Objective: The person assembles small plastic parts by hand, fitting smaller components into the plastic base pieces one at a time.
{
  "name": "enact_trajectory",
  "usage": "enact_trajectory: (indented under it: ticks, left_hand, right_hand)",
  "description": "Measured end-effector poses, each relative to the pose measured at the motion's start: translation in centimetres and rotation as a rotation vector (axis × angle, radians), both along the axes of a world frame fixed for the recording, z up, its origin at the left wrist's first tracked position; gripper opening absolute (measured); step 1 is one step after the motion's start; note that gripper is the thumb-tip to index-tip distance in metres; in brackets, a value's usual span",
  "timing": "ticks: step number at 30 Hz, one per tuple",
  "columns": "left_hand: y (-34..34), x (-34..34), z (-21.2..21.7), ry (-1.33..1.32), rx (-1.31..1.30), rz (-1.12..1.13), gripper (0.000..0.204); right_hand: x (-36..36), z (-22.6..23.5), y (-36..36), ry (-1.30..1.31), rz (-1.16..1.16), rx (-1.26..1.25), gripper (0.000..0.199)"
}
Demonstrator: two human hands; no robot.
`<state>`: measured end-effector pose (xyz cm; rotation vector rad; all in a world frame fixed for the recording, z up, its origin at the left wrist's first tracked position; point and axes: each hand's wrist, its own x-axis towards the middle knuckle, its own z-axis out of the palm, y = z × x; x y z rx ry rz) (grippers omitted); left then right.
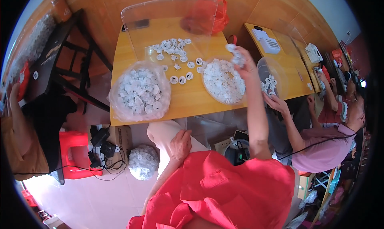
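My right hand is raised over the table, closed around a few small white plastic parts. Below and left of it stands a round clear tub full of small white pieces. On my thigh rests my left hand, holding nothing, its fingers lying along the leg. A clear plastic bag heaped with round white parts sits at the table's near left. Between bag and tub lie several loose round white parts with dark marks, and a looser pile is farther back.
A clear panel stands across the back of the table, near a red bag. On the right, a co-worker's hand is at a clear tub. A red stool, cables and a filled bag are below left.
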<state>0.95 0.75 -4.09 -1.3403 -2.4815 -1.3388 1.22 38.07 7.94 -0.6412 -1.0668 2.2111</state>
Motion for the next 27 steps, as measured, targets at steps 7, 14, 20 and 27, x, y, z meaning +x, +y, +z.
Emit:
enact_trajectory:
  ticks: [7, 14, 20, 27]
  left_hand:
    - [0.7, 0.5, -0.1, -0.003, 0.038, -0.022, 0.02]
    - [-0.3, 0.1, -0.4, 0.019, 0.018, 0.008, 0.021]
    - [0.2, 0.1, -0.3, 0.014, -0.003, -0.003, 0.021]
    - [-0.4, 0.1, -0.2, 0.01, 0.0, 0.016, 0.021]
  right_hand:
    - [18.2, -3.5, 13.5, -0.994, -0.67, 1.058, 0.03]
    - [15.2, -1.5, 10.1, -1.354, -0.649, 1.161, 0.043]
    - [8.3, 1.0, 3.5, -0.943, -0.607, 1.651, 0.031]
    - [-5.6, -5.0, -12.1, -0.537, 0.004, 1.526, 0.058]
